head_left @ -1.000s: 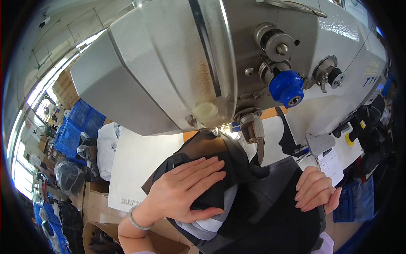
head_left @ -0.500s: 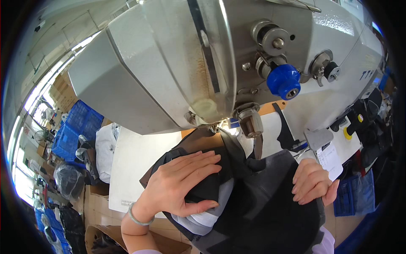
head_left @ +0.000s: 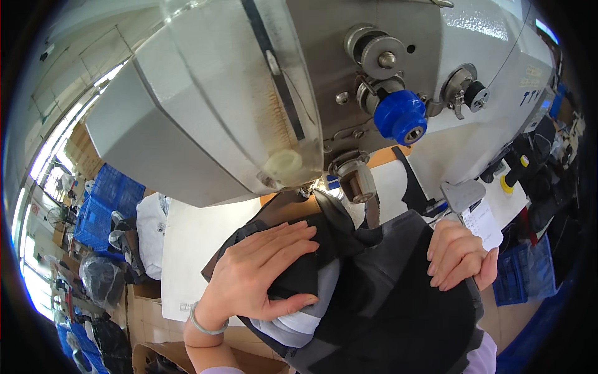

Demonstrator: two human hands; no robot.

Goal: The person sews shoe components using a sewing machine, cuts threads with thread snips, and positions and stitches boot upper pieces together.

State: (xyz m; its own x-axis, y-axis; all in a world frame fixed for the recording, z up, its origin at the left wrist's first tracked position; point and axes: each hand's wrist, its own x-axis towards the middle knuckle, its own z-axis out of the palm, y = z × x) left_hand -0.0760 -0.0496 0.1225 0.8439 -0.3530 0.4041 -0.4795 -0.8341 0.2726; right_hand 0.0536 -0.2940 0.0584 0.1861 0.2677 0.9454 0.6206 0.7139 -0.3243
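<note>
One sewing machine point(head_left: 180, 137) is looming over one white table point(head_left: 194, 249), its head blocking the view behind. Beneath it, one black cloth point(head_left: 392, 305) is bunching up and spreading toward the person. The left hand point(head_left: 258, 268) (one pale bracelet point(head_left: 200, 326) is circling its wrist) is pressing flat on the cloth, unclenched, thumb apart; the right hand point(head_left: 460, 255) is curling round the cloth's right edge, holding it. One paper point(head_left: 483, 225) is lying just beyond; one blue crate point(head_left: 511, 274) is standing low, right.
</note>
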